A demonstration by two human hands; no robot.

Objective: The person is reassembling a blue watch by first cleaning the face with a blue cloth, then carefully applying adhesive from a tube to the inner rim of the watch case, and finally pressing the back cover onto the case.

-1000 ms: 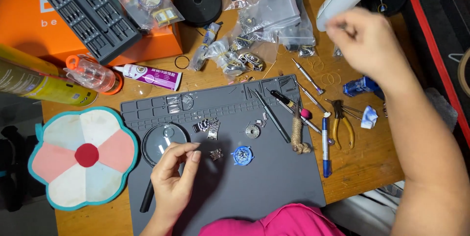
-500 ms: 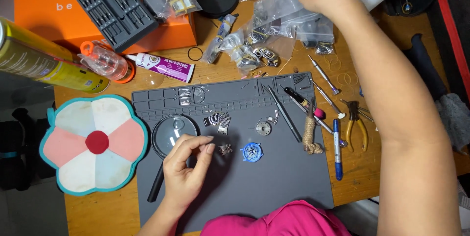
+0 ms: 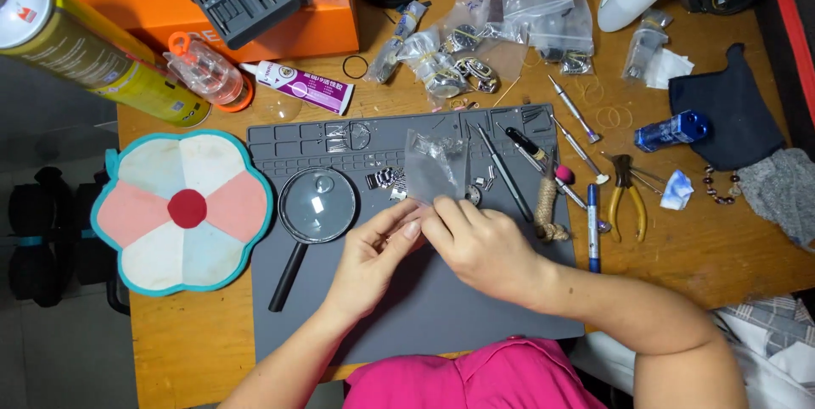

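Right hand [image 3: 480,248], away at the far clutter a second ago, now meets the left hand [image 3: 373,256] over the grey silicone work mat [image 3: 441,316]; both pinch the lower edge of a small clear plastic bag [image 3: 435,167]. Round black-handled magnifier [image 3: 316,197] lies just left; tiny metal parts [image 3: 386,178] beyond the fingers.

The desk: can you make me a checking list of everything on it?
Surface: grey mat on a wooden desk.
Job's things: small clear bag, pinched by both hands.
Clutter: magnifying glass, pliers, glue tube, spray can, flower-shaped pad, orange box.
Grippers: left hand and right hand meet at the bag's lower edge.
Cables: nothing seen.
Surroundings: dark floor beside the desk.
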